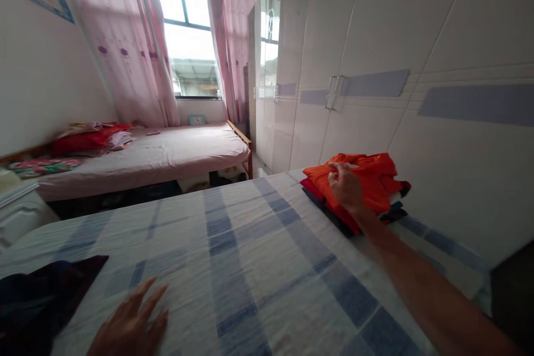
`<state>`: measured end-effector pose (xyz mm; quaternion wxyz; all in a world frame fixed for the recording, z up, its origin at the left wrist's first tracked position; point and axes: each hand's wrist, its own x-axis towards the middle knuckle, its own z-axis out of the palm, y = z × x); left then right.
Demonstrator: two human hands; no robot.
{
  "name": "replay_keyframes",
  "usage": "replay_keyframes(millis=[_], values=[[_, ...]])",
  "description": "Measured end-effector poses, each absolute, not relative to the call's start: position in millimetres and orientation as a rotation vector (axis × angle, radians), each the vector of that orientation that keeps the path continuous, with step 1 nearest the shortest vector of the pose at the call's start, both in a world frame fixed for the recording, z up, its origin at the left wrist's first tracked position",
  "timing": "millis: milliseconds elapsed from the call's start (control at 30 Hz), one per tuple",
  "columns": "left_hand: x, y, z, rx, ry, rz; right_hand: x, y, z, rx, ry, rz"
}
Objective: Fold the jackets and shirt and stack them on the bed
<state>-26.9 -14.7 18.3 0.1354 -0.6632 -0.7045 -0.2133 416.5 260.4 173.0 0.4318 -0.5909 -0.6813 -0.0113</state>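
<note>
An orange folded shirt (367, 169) lies on top of a small pile of clothes on the near bed. Red and dark folded clothes (329, 208) show beneath it. My right hand (345, 183) is over the shirt's left part, index finger and thumb apart, with nothing visible between them; whether it presses the cloth I cannot tell. At the lower left, my left hand (136, 317) hovers over or rests on the sheet, fingers spread and holding nothing. To its left a dark garment (45, 295) lies on the bed, cut off by the picture's edge.
A blue-and-white checked sheet (233, 256) covers the near bed. White wardrobe doors (317, 50) rise close along the right side. Beyond is a second bed (167, 147) with a clothes heap (92, 139), below pink curtains (120, 39). A white cabinet (25, 211) stands at left.
</note>
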Motion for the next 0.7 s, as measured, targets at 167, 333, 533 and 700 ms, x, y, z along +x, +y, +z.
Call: replay_keyframes(millis=[167, 333, 533, 700], values=[[-35, -14, 0, -1.916, -1.986, -0.656, 471, 303, 187, -1.767, -1.73, -0.114], [-28, -16, 11, -1.892, -1.872, -0.593, 472, 297, 172, -1.793, -1.733, -0.034], [-23, -16, 13, -1.885, -1.853, -0.632, 425, 251, 185, -1.531, -1.749, 0.491], [-16, -18, 21, -1.92, -1.855, -0.755, 337, 191, 198, -1.146, -1.888, 0.974]])
